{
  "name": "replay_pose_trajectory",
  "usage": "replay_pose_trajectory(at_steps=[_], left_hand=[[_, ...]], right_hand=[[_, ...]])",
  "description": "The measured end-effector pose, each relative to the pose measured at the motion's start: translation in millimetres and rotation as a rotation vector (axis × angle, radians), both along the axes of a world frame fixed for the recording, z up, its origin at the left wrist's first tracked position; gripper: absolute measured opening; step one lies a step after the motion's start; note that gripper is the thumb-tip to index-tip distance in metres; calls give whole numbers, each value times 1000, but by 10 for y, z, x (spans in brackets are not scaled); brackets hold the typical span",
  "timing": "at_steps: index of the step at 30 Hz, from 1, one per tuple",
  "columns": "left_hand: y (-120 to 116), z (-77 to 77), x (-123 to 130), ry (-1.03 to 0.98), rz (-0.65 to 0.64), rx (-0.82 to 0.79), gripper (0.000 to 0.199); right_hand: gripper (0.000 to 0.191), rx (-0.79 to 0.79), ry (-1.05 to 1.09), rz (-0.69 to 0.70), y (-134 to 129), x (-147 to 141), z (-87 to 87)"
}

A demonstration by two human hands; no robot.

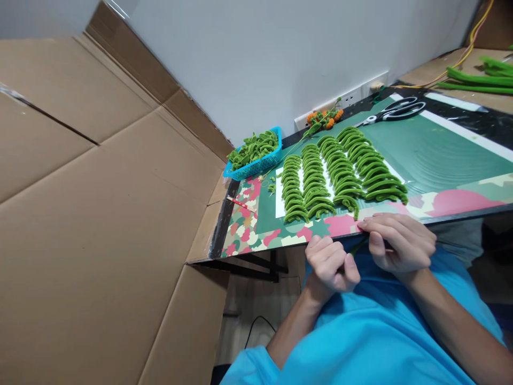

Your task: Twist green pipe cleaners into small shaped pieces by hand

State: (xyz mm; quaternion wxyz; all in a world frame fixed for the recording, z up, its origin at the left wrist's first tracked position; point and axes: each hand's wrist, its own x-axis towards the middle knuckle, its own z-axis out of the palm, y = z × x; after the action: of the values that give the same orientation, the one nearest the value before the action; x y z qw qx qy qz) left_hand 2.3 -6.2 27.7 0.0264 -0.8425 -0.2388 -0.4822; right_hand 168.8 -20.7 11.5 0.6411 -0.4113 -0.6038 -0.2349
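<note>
Right up close, the left hand (331,264) has its grip closed on a thin green piece (357,248), just off the worktop's near edge; the piece runs towards the right hand (398,240), fingers bent, though I can't tell whether that grip is pinching it. Beyond them, four rows of curved fuzzy green pieces (344,176) line up over a white sheet (279,200) on the worktop (425,155). Further back at left, there's the blue basket (256,164), heaped with loose green pieces (254,149)! Orange-and-green decorations (326,118) and scissors (395,111) lie behind the rows.
</note>
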Motion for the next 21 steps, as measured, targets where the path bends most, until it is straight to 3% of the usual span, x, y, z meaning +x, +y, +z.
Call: replay_pose_trajectory(at_steps=[21], left_hand=[[4, 54, 2, 98, 14, 55, 36]], right_hand=[[16, -1, -4, -9, 0, 7, 10]])
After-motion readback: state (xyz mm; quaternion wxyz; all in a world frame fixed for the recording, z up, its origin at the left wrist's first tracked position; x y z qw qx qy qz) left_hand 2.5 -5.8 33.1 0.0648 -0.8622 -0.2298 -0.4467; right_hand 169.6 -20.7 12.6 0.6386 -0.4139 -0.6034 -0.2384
